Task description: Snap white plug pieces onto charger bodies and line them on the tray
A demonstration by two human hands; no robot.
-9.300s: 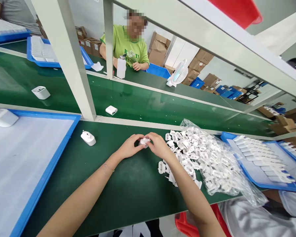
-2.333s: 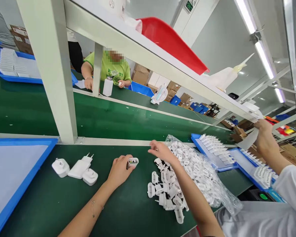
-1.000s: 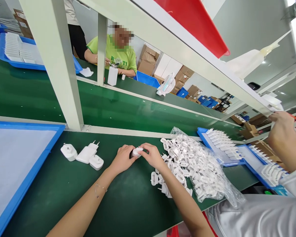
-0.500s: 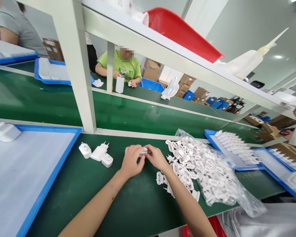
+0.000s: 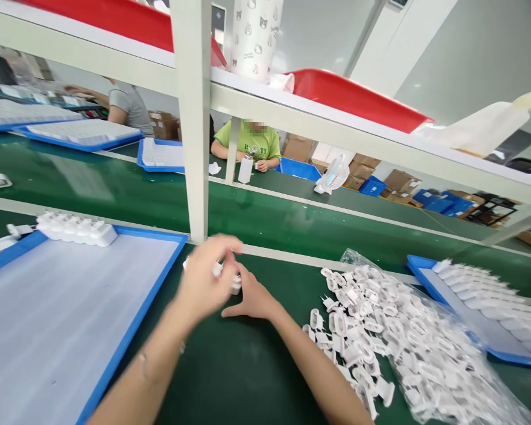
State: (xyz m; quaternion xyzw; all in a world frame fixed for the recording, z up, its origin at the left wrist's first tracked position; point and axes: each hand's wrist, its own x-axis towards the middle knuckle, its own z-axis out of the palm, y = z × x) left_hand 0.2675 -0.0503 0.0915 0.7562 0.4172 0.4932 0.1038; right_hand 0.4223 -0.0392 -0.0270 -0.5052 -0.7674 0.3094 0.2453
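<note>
My left hand [image 5: 206,277] hovers over the green bench [image 5: 230,366] just right of the blue tray's corner, smeared by motion, so its grip is unclear. Small white adapters [image 5: 235,284] peek out from behind its fingers. My right hand [image 5: 253,300] rests low on the bench right beside it, thumb raised and fingers stretched left toward those adapters, with nothing plainly held. A heap of white plug parts [image 5: 371,319] spills from a clear plastic bag to the right of my right forearm.
A large blue tray [image 5: 133,321] with a white liner fills the left, a row of white adapters [image 5: 75,227] at its far edge. Another blue tray [image 5: 418,274] of white parts lies far right. A white post [image 5: 194,118] stands ahead; across the conveyor [image 5: 292,218] sits a person in green [image 5: 248,141].
My hands have separated; the left one has swung left toward the adapters lying by the tray. The view has turned left, showing more of the tray.
</note>
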